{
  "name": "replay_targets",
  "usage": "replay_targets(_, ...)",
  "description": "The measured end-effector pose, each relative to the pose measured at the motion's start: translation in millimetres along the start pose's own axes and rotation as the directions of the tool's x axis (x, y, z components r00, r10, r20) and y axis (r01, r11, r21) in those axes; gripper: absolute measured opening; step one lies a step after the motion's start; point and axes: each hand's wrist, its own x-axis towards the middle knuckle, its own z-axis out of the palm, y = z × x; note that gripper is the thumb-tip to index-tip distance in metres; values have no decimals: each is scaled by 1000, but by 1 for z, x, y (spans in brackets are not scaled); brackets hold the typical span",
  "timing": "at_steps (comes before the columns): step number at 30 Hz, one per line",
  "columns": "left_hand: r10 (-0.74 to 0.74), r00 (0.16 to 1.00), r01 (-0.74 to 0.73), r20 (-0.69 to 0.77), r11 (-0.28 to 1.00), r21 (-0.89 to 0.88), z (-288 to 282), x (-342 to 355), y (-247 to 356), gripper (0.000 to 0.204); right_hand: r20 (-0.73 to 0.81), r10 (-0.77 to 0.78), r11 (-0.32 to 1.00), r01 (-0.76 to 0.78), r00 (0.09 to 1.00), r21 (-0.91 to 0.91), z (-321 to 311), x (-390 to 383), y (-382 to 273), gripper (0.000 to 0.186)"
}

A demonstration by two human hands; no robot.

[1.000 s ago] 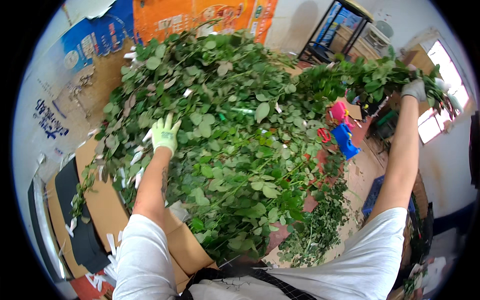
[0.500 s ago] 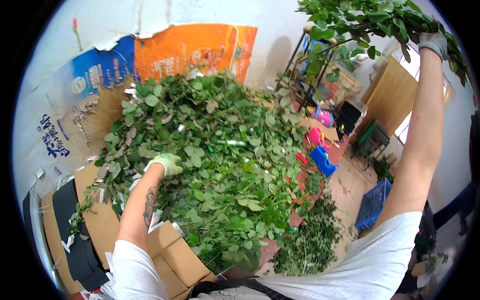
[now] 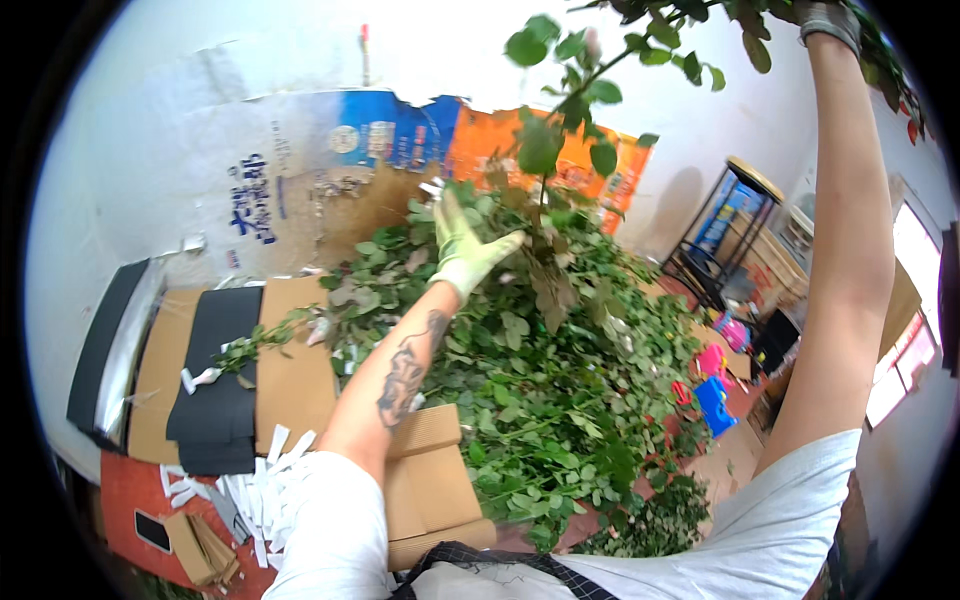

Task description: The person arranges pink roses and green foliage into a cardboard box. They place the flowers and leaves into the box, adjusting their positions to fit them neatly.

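A large heap of leafy green rose stems [image 3: 570,430] covers the middle of the table. My left hand [image 3: 465,250], in a pale green glove, reaches over the heap's far left part with thumb and fingers spread, holding nothing. High at the upper right, my right hand [image 3: 828,24] in a grey glove is closed on a bunch of rose stems [image 3: 665,28]; its fingers are partly cut off by the picture's edge. One leafy stem [image 3: 540,145] with a pale pinkish bud trails down from that bunch, to the right of my left hand.
Folded brown cardboard [image 3: 430,490], black sheets [image 3: 215,380], white strips [image 3: 265,510] and a phone [image 3: 152,531] lie on the left. Beyond the heap's right side are red-handled scissors [image 3: 682,393], a blue container [image 3: 715,406] and a black rack [image 3: 715,240]. More greenery [image 3: 660,520] lies below the table's right edge.
The view has swung left, showing more of the table's left side. My left hand has moved forward over the heap and its fingers have spread. My right hand still holds the bunch up high.
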Motion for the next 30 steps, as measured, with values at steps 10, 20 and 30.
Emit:
replay_targets(10,-280,881,293,-381,956,-24,-16,49,-28,108,174,128,790,-206,976,578,35,-44,129,37)
replay_targets(20,-405,813,477,-419,876,78,2,-6,-70,126,110,257,800,-275,960,534,-86,-41,112,36)
replay_targets(30,-274,952,275,-135,961,-8,68,10,-100,53,36,176,912,-177,984,371,-134,-47,66,34)
